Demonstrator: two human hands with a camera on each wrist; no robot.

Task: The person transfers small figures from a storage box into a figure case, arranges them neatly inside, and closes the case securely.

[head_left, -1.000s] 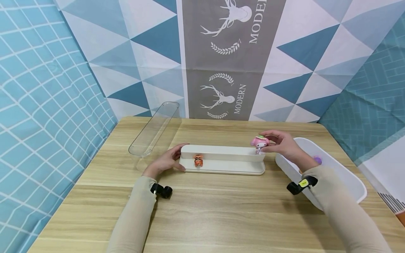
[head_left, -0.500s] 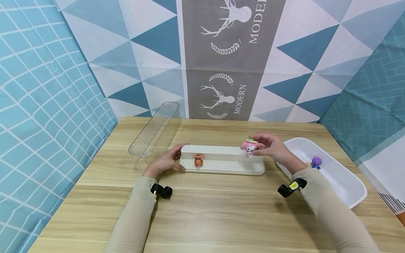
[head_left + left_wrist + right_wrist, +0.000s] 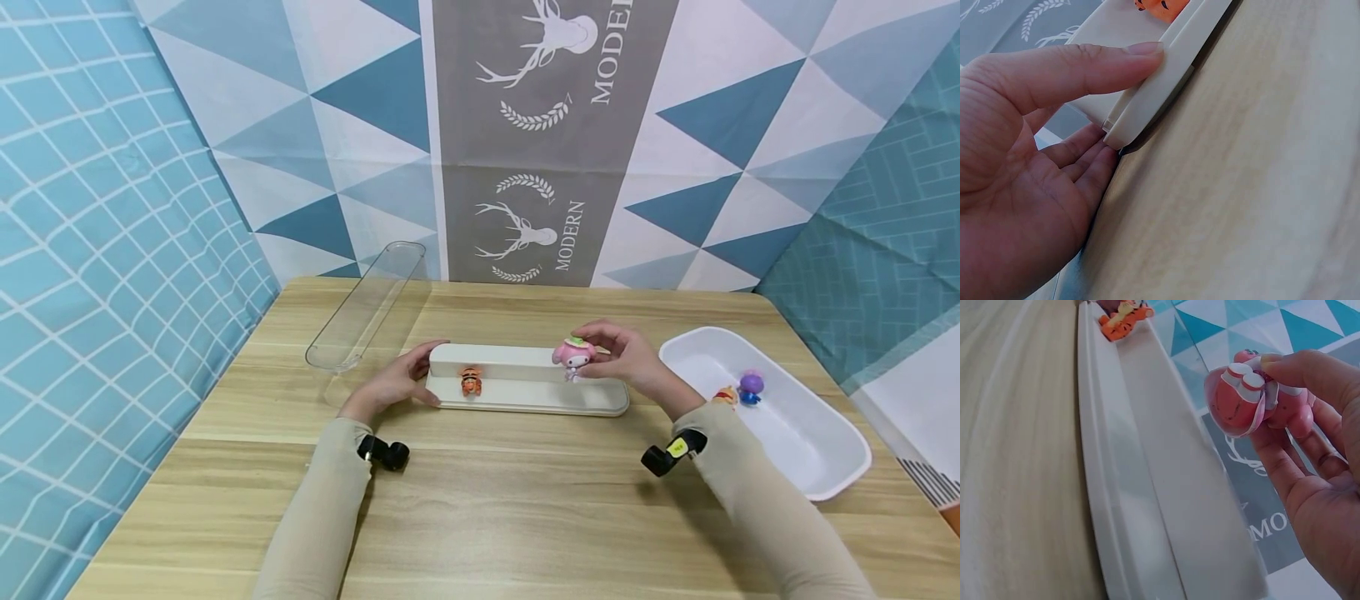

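A cream two-step display stand point(image 3: 525, 398) lies lengthwise on the table. My left hand point(image 3: 393, 383) holds its left end, the thumb point(image 3: 1104, 67) lying on the front rim and the other fingers around the end. On the lower step, near that hand, stands an orange tiger figurine point(image 3: 471, 382) with black stripes. My right hand point(image 3: 630, 362) pinches a pink and white figurine point(image 3: 576, 358) with a green-topped hat between thumb and fingers. It is held upright over the right half of the stand; the right wrist view shows its underside and white feet point(image 3: 1244, 381), raised above the steps.
A white plastic tub point(image 3: 806, 450) stands on the right, with a purple and blue figurine point(image 3: 751, 387) and a yellow and red one point(image 3: 725, 395) inside. At the back left, a clear long cover point(image 3: 367, 312) rests on the table point(image 3: 480, 508). Patterned cloth hangs behind.
My right hand has carried the pink figurine leftward and slightly lower along the stand, uncovering more of the tub. The left hand and the tiger figurine have stayed in place.
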